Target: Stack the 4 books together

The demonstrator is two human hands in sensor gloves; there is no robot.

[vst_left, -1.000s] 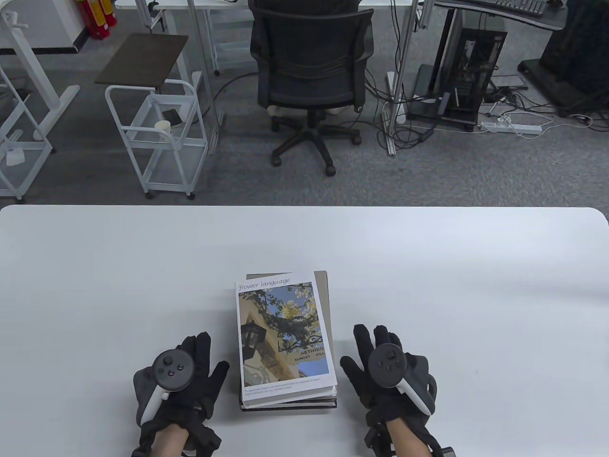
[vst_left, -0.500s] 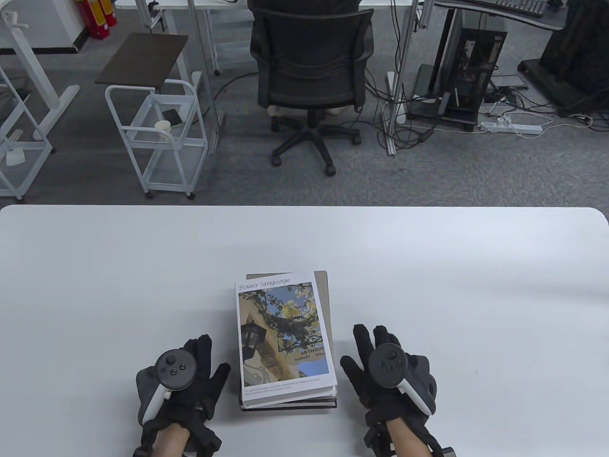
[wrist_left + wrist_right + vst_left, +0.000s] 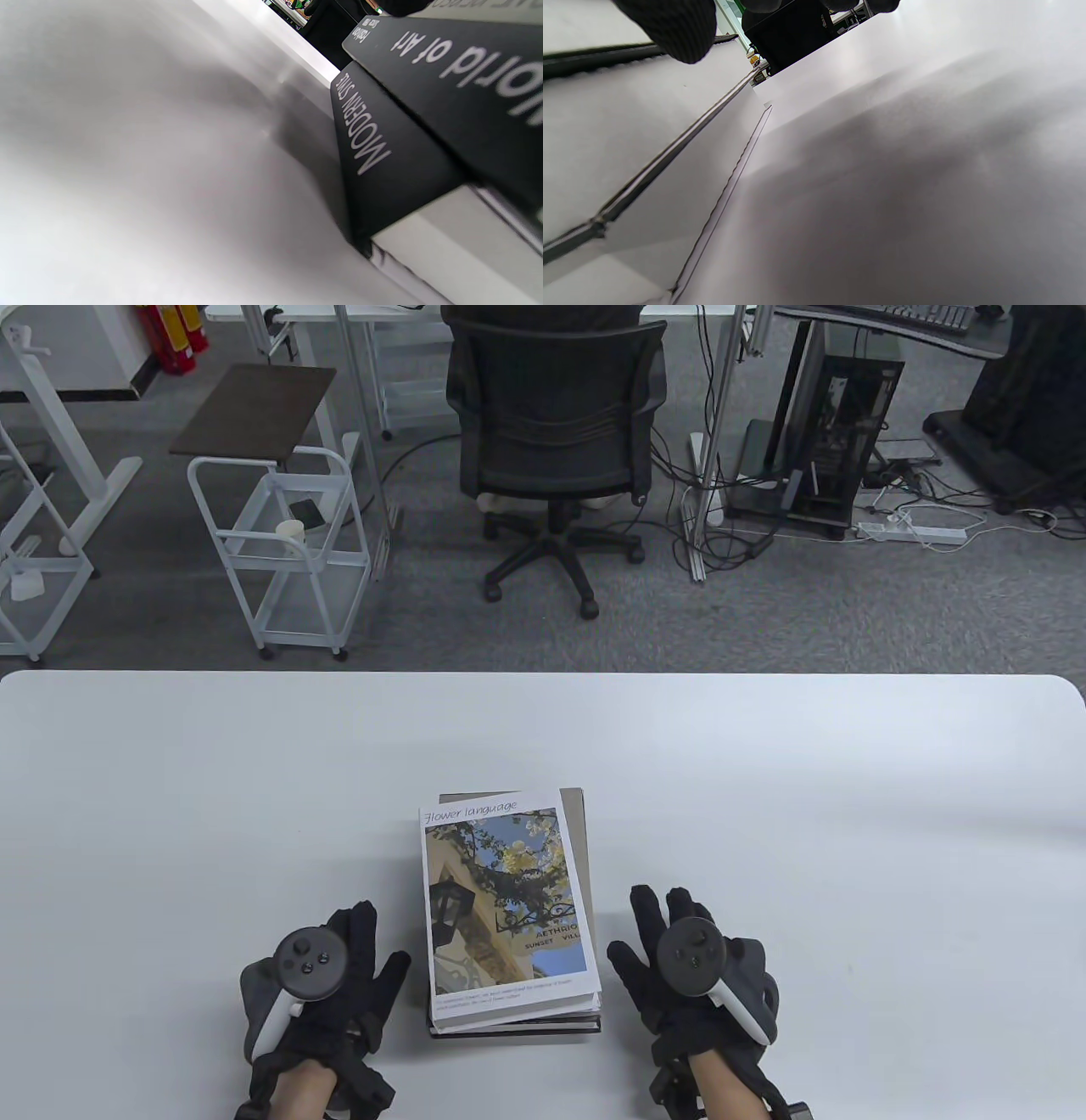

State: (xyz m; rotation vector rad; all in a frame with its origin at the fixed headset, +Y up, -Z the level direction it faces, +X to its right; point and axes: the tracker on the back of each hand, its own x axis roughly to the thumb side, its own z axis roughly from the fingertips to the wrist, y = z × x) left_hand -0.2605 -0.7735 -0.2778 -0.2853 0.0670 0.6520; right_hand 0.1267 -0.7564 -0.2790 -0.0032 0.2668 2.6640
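The stack of books (image 3: 509, 916) sits near the front edge of the white table (image 3: 848, 814), the "Flower language" book (image 3: 501, 899) on top; black spines reading "MODERN STYLE" (image 3: 382, 156) and "world of Art" (image 3: 466, 80) lie lower down; the left hand (image 3: 318, 984) and right hand (image 3: 687, 967) rest flat on either side, fingers spread, gripping nothing; the thumbs look close to the stack, though contact is unclear.
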